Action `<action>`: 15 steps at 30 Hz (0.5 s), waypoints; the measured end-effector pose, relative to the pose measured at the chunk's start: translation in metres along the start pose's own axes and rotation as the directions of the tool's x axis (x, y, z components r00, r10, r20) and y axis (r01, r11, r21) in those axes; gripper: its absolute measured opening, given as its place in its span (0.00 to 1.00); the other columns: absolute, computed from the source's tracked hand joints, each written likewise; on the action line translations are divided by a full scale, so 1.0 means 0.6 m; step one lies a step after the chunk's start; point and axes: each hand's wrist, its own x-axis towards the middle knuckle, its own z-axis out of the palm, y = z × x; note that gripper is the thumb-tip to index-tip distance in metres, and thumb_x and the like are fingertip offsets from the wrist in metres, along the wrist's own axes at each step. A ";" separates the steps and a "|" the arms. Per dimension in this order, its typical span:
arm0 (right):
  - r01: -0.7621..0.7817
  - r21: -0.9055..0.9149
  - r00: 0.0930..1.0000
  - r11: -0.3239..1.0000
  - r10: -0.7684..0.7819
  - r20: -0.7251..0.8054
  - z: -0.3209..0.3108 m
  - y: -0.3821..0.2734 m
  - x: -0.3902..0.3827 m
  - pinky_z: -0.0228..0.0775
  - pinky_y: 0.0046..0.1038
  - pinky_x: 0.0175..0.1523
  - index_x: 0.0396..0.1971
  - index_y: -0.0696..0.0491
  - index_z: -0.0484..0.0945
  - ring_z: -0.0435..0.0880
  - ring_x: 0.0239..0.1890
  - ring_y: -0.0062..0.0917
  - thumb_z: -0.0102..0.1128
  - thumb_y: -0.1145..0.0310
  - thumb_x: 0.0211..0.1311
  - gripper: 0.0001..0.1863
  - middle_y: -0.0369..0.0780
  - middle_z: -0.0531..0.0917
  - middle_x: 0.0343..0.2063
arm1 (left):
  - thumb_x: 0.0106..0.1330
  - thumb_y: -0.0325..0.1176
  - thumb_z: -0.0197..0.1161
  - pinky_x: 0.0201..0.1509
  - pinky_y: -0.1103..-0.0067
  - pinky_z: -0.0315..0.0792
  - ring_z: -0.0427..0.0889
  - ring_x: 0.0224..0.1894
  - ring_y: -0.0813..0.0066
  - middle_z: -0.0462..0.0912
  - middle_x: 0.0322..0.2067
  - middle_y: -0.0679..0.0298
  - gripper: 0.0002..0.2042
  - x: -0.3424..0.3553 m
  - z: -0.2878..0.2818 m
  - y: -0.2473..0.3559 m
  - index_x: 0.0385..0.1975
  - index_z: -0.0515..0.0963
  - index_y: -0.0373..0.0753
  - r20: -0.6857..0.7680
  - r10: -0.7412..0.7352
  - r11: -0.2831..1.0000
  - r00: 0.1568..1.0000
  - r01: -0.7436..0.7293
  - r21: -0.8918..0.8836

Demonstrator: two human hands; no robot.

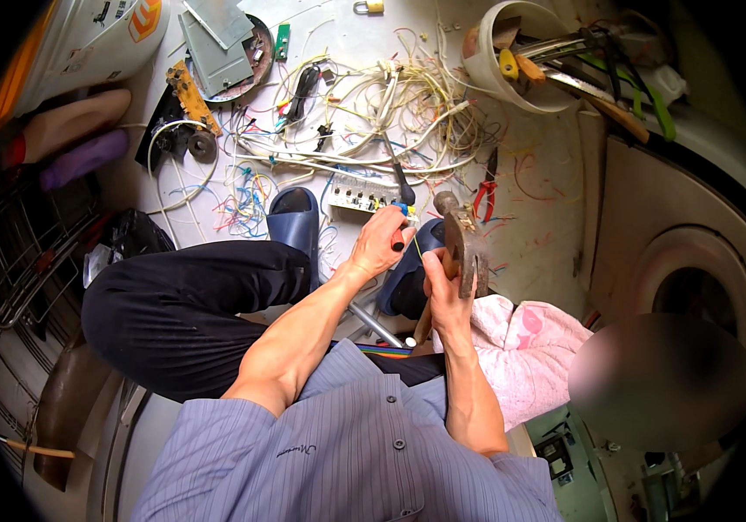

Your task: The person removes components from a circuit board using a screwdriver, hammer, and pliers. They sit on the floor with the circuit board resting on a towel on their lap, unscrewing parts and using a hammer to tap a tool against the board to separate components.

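My left hand (pixel 379 243) is closed round a short handle with a red-orange end (pixel 398 239); the rest of it is hidden by the fingers. Just past those fingers is a small blue and yellow part (pixel 405 210), touching the end of a white strip with a row of metal terminals (pixel 361 194). My right hand (pixel 451 294) grips a claw hammer (pixel 470 252) near its head, the wooden handle slanting down toward my lap. A thin yellow-green wire (pixel 417 245) runs between my hands. Beyond the strip lies a black-handled screwdriver (pixel 403 184).
Red-handled pliers (pixel 485 196) lie right of the hammer. Tangled wires (pixel 425 104) spread across the floor ahead. A white bucket of tools (pixel 475 61) stands at the far right, by a washing machine (pixel 651 226). A pink cloth (pixel 525 352) lies beside my right forearm.
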 end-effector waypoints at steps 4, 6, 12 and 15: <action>0.002 -0.002 1.000 1.000 -0.002 0.006 0.001 0.003 0.000 0.57 0.23 0.25 0.30 0.56 0.77 0.66 0.19 0.14 0.64 0.64 0.68 0.12 0.29 0.71 0.18 | 0.56 0.26 0.71 0.48 0.62 0.73 0.78 0.42 0.47 0.77 0.34 0.52 0.11 0.000 0.001 0.002 0.33 0.75 0.33 0.005 -0.019 1.000 1.000 0.019 0.001; 0.005 -0.001 1.000 1.000 -0.005 0.010 0.000 0.003 -0.001 0.57 0.23 0.25 0.30 0.56 0.77 0.66 0.19 0.14 0.64 0.64 0.68 0.11 0.30 0.71 0.18 | 0.56 0.26 0.71 0.47 0.62 0.73 0.78 0.41 0.47 0.77 0.33 0.53 0.11 0.001 0.001 0.003 0.33 0.75 0.33 -0.002 -0.021 1.000 1.000 0.021 0.000; 0.023 -0.036 1.000 0.999 -0.022 0.010 -0.002 0.004 0.000 0.58 0.24 0.25 0.29 0.56 0.77 0.67 0.19 0.15 0.63 0.64 0.68 0.11 0.30 0.71 0.17 | 0.56 0.26 0.71 0.48 0.62 0.74 0.78 0.43 0.46 0.78 0.35 0.52 0.11 -0.001 -0.002 0.005 0.33 0.75 0.33 0.013 -0.012 1.000 1.000 0.012 0.001; 0.027 -0.044 1.000 0.999 -0.026 0.008 -0.001 0.001 0.000 0.58 0.24 0.25 0.29 0.57 0.77 0.67 0.19 0.15 0.63 0.64 0.68 0.12 0.30 0.71 0.17 | 0.56 0.27 0.72 0.51 0.62 0.74 0.79 0.46 0.45 0.79 0.37 0.50 0.12 -0.004 0.000 0.002 0.34 0.75 0.33 0.004 0.013 1.000 1.000 -0.013 0.003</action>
